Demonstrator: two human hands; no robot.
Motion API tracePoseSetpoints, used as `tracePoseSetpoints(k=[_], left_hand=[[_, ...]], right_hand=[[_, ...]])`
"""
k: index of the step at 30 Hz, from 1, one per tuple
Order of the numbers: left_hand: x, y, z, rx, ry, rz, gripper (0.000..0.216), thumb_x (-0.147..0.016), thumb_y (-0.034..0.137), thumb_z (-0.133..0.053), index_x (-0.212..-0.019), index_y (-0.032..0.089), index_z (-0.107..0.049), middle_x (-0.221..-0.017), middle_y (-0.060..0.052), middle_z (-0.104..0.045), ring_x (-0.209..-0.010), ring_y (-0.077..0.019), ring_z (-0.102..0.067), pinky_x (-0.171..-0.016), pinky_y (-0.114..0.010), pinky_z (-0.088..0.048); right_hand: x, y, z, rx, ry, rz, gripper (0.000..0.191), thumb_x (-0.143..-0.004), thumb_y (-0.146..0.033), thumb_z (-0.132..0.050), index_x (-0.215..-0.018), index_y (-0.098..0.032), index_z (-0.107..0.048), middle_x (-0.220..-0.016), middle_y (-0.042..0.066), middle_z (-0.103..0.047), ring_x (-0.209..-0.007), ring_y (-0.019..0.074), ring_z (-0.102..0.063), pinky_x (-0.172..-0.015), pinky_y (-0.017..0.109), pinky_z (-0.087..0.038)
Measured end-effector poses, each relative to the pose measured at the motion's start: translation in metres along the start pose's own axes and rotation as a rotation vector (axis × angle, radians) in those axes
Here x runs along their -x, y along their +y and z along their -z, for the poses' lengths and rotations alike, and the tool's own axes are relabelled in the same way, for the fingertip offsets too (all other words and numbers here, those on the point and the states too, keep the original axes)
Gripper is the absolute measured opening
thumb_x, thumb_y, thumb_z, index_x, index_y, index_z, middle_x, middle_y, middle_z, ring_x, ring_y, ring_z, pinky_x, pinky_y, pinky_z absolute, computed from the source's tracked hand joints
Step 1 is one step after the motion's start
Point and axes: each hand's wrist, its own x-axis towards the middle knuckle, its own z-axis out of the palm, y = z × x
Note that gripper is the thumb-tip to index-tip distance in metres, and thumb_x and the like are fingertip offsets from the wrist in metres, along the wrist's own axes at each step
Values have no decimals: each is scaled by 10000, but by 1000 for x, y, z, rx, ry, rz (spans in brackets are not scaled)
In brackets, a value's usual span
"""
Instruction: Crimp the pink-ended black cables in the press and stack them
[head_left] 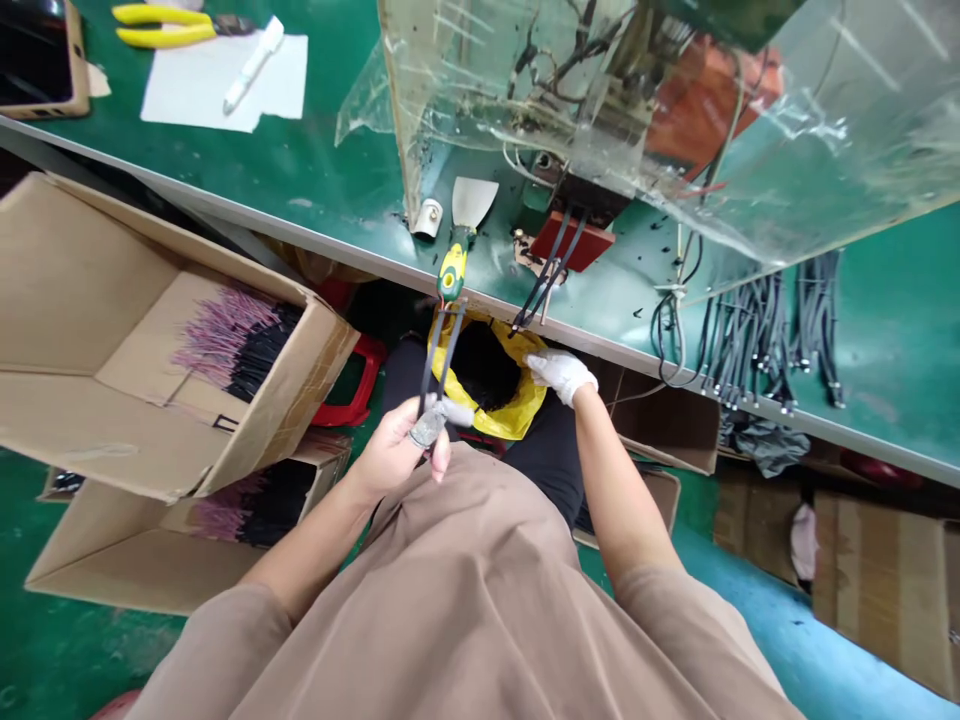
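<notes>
My left hand (pixel 401 447), with covers on the thumb and a fingertip, pinches a pair of black cables (pixel 437 360) that rise toward the table edge. In a white glove, my right hand (pixel 562 374) is at the right rim of a yellow bag (pixel 517 415) between my legs. Its fingers look drawn together; whether they grip the bag or something small is hidden. Dark contents show inside the bag. Two more black cables (pixel 555 262) hang from the red block (pixel 581 240) of a machine above. A scraper (pixel 454 262) with a yellow-green handle lies beside it.
Clear plastic sheeting (pixel 750 180) surrounds the machine. Bundled black cables (pixel 765 335) lie along the table's right side. Cartons (pixel 277 430) with pink-and-black wires stand at left. Yellow-handled pliers (pixel 169 27), paper (pixel 176 90) and a white pen (pixel 253 67) rest at back left.
</notes>
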Motion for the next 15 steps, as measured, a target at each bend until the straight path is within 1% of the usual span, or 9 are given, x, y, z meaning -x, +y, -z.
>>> tracePoseSetpoints(k=[2,3,5,6,8,10,11,13,15], left_hand=[[-7,14,-9,110,14,-72,296,-896,426,-685,-1067,204,-591,-592,29,-670,-480,-145,-633,-502,-264,-521],[-12,22,-14,130,11,-101,333,-855,421,-736,-1064,218,-576,-670,14,-708,-545,-162,-675,-536,-283,-549],[-29,37,-23,131,4,-164,388,-767,423,-818,-986,224,-567,-854,-24,-752,-645,-173,-706,-579,-299,-564],[-40,42,-27,117,4,-201,403,-740,427,-837,-954,219,-566,-915,-34,-753,-653,-163,-698,-575,-288,-551],[-70,49,-33,56,34,-296,408,-729,440,-840,-947,205,-587,-952,-42,-737,-669,-140,-671,-578,-262,-519],[-105,49,-38,-47,99,-384,434,-719,446,-842,-988,181,-629,-937,-44,-713,-750,-142,-662,-652,-259,-517],[-123,48,-40,-117,136,-403,465,-699,442,-854,-1012,164,-651,-935,-48,-702,-798,-150,-659,-700,-262,-517],[-154,44,-45,-261,198,-375,527,-634,419,-891,-1028,134,-690,-934,-55,-695,-826,-158,-644,-745,-264,-506],[-174,40,-52,-353,188,-294,526,-592,409,-907,-991,120,-721,-913,-60,-710,-801,-162,-635,-741,-266,-492]], right_hand=[[9,1,1,-52,-38,7,201,-891,-346,-697,-818,-160,-705,-723,40,-723,-600,121,-657,-603,206,-544],[15,0,2,-95,-49,24,214,-897,-354,-692,-826,-153,-712,-719,39,-724,-597,114,-653,-604,199,-546],[29,-6,5,-178,-62,74,236,-887,-368,-710,-825,-141,-727,-697,38,-719,-584,105,-644,-590,188,-546],[36,-11,7,-222,-68,101,242,-869,-374,-730,-821,-137,-734,-698,41,-721,-585,106,-645,-583,186,-546],[51,-23,13,-317,-85,144,258,-815,-392,-784,-828,-138,-748,-751,54,-739,-617,117,-666,-593,196,-561],[64,-33,21,-418,-115,197,330,-753,-438,-831,-862,-136,-755,-814,70,-751,-660,130,-685,-629,218,-582],[70,-38,25,-458,-126,232,388,-725,-477,-843,-882,-133,-754,-832,77,-752,-674,135,-690,-646,231,-589],[79,-43,33,-511,-120,315,500,-687,-555,-845,-935,-132,-747,-868,86,-754,-694,142,-695,-669,252,-599],[84,-45,39,-549,-64,386,552,-672,-595,-837,-968,-141,-734,-907,90,-758,-708,143,-700,-675,258,-602]])
